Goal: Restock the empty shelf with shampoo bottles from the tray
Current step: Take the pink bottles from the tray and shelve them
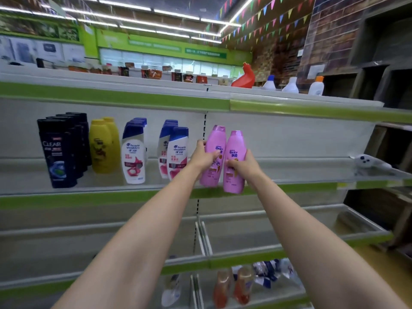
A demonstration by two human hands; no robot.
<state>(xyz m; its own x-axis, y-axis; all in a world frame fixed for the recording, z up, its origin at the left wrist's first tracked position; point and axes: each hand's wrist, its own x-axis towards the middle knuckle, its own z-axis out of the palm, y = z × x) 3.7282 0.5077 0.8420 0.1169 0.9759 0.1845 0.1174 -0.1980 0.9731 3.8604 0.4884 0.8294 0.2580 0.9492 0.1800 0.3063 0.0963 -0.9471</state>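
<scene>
I hold two pink shampoo bottles upright, side by side, at the front edge of the middle shelf (301, 172). My left hand (203, 158) grips the left pink bottle (214, 141) round its middle. My right hand (244, 167) grips the right pink bottle (236, 148) from its right side. Both bottles hang just in front of the shelf's green lip, their bases at about its height. The shelf section behind and to the right of them holds no bottles. No tray is in view.
On the same shelf to the left stand black Clear bottles (60, 152), yellow bottles (102, 148) and white-and-blue Head & Shoulders bottles (176, 152). A small white toy (365, 162) lies at the shelf's far right. Lower shelves hold orange bottles (231, 286) and packets.
</scene>
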